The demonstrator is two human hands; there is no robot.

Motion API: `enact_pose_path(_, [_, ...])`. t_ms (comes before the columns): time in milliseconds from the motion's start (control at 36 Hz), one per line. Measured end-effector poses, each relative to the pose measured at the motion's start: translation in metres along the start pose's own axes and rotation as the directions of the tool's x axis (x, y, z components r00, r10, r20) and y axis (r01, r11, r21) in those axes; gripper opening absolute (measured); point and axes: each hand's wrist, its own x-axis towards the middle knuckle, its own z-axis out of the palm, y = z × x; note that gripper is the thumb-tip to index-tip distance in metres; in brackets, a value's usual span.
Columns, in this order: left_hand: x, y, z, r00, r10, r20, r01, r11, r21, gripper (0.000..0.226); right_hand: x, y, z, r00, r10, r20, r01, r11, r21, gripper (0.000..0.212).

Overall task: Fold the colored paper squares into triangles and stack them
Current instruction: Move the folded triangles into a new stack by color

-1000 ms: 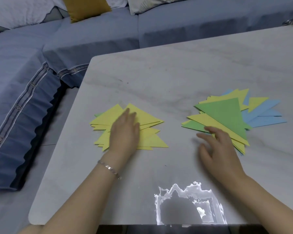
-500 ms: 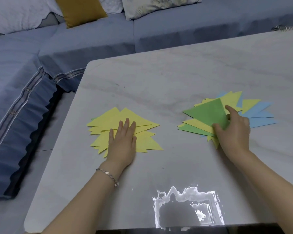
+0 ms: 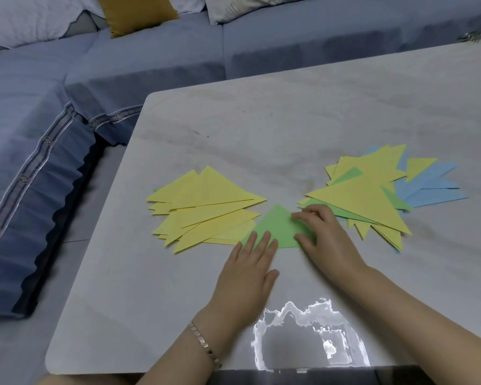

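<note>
a green triangle (image 3: 278, 226) lies flat on the pale marble-look table (image 3: 289, 120), in the gap between the two paper heaps. the left hand (image 3: 247, 276) rests palm down with its fingers stretched and slightly spread, fingertips pressing the triangle's lower left edge – it pinches nothing. the right hand (image 3: 325, 237) is bent over the triangle's right corner, fingers and thumb pressed down on the paper; whether any paper is nipped between them i cannot tell.

at about ten o'clock from the green piece sits the yellow stack (image 3: 203, 207), a fanned heap of folded yellow triangles, its lower right edge touching or just overlapping the green one. at about two o'clock lies the mixed pile (image 3: 372, 195) – yellow on top, green beneath, blue triangles (image 3: 433, 187) sticking out on the far side (all fanned loosely, not squared up).

a metal bracelet (image 3: 204, 343) circles the left wrist. beyond the table runs a blue sofa (image 3: 150, 59) with a mustard cushion (image 3: 139, 12). no writing or labels can be read anywhere. a bright glare patch (image 3: 308, 337) sits on the table's near edge.
</note>
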Motion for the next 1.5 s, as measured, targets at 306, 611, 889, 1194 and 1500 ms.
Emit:
enact_pose_path(306, [-0.002, -0.003, 0.011, 0.998, -0.051, -0.040, 0.050, 0.998, -0.046, 0.057, -0.028, -0.017, 0.016, 0.934, -0.344, 0.094, 0.353, 0.857, -0.375, 0.045])
enact_pose_path(611, [-0.002, -0.002, 0.008, 0.997, -0.061, -0.036, 0.059, 0.997, -0.055, 0.058, -0.031, -0.008, -0.003, 0.955, -0.296, 0.026, 0.277, 0.858, -0.432, 0.007])
enact_pose_path(889, [-0.003, -0.001, 0.007, 0.997, -0.074, -0.029, 0.072, 0.995, -0.070, 0.057, -0.044, 0.017, -0.026, 0.969, -0.233, -0.081, 0.165, 0.858, -0.486, 0.017])
enact_pose_path(1194, [-0.001, 0.004, 0.005, 0.995, -0.100, -0.009, 0.100, 0.993, -0.055, 0.057, -0.048, 0.015, -0.021, 0.970, -0.069, -0.231, -0.045, 0.889, -0.455, 0.018])
enact_pose_path(1500, [0.007, 0.028, 0.011, 1.000, 0.018, 0.020, -0.018, 1.000, 0.005, 0.054, -0.039, 0.008, 0.002, 0.980, -0.187, -0.069, 0.154, 0.931, -0.330, 0.025])
